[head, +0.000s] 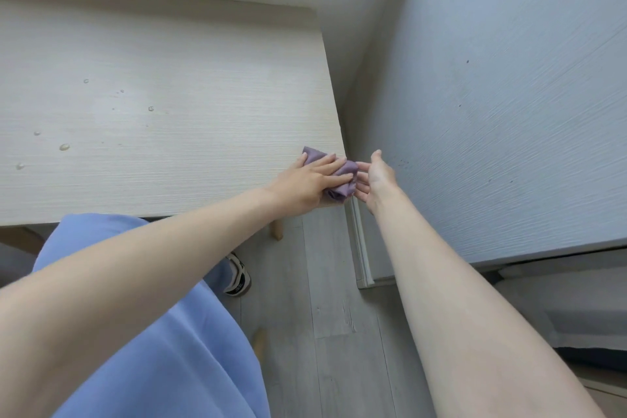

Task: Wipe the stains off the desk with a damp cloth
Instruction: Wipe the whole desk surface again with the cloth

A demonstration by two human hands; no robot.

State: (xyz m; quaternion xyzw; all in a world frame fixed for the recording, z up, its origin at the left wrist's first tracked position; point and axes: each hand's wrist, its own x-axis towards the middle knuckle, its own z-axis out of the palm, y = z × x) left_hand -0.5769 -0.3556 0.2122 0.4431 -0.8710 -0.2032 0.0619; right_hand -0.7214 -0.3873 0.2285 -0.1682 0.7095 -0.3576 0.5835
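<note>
Single head-worn wide-angle view. It looks forward and steeply down from above the desk, close in, framing its right front corner. The grey plank floor fills the lower middle. No second view.

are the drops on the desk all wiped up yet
No, several drops lie on the left part of the desk, away from the cloth that the left hand presses at the near right corner.

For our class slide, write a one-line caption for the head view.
Left hand presses a purple cloth at the right edge of the desk, right hand open beside it, droplets unwiped farther left.
</note>
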